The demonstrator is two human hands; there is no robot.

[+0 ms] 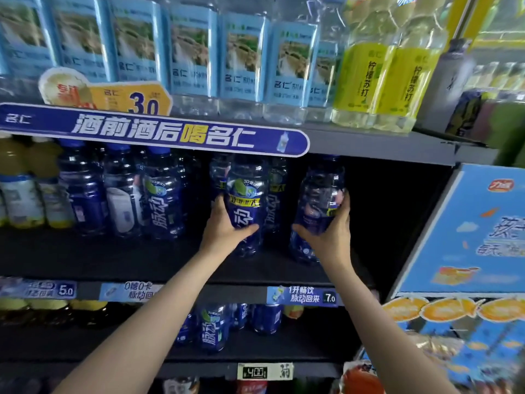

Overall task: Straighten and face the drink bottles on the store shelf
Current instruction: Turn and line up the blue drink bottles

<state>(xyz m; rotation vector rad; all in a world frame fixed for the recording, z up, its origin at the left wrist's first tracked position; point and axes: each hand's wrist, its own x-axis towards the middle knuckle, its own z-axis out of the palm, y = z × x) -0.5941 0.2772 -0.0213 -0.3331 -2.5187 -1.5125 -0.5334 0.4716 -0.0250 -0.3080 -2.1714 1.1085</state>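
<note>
Item: two blue drink bottles on the middle shelf (142, 251), one in each hand.

Left hand (224, 226): fingers wrapped round the left bottle (247, 200) at its waist, label facing me.

Right hand (329, 231): fingers clamped round the right bottle (321, 200), which tilts, label turned partly away.

Handling, as I judge it: full, fairly heavy; smooth plastic, likely slippery; the walls may give under a squeeze. Best grip is the ribbed middle.

Room: dark open space right of my right bottle; a row of matching bottles (162, 200) stands close on the left. The blue banner (153, 130) on the shelf above overhangs the caps, so little room to lift.
</note>
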